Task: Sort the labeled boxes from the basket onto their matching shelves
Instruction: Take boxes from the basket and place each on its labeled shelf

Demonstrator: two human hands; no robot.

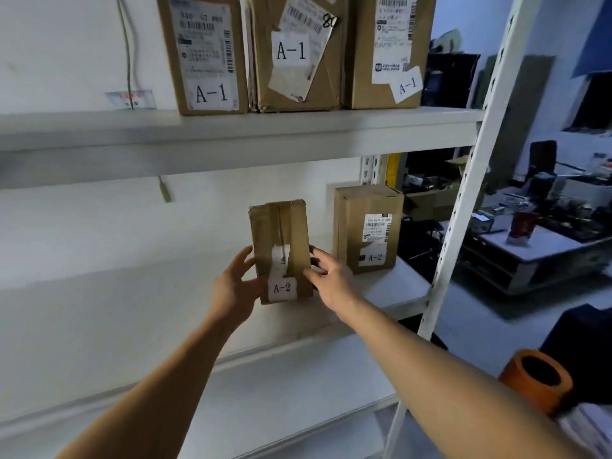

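A small brown cardboard box labelled A-2 [280,250] stands upright on the middle shelf [397,286]. My left hand [233,286] grips its left side and my right hand [328,276] grips its right side. Another A-2 box [367,226] stands to its right on the same shelf. On the upper shelf [298,127] stand three boxes labelled A-1: a left one [205,54], a middle one [294,51] and a right one [390,51]. The basket is out of view.
The white rack upright [463,200] runs diagonally at the right. An orange cylinder [536,379] sits at lower right. A cluttered workbench [546,233] lies beyond the rack. A lower shelf [298,392] is beneath my arms. A cable [127,51] hangs on the wall.
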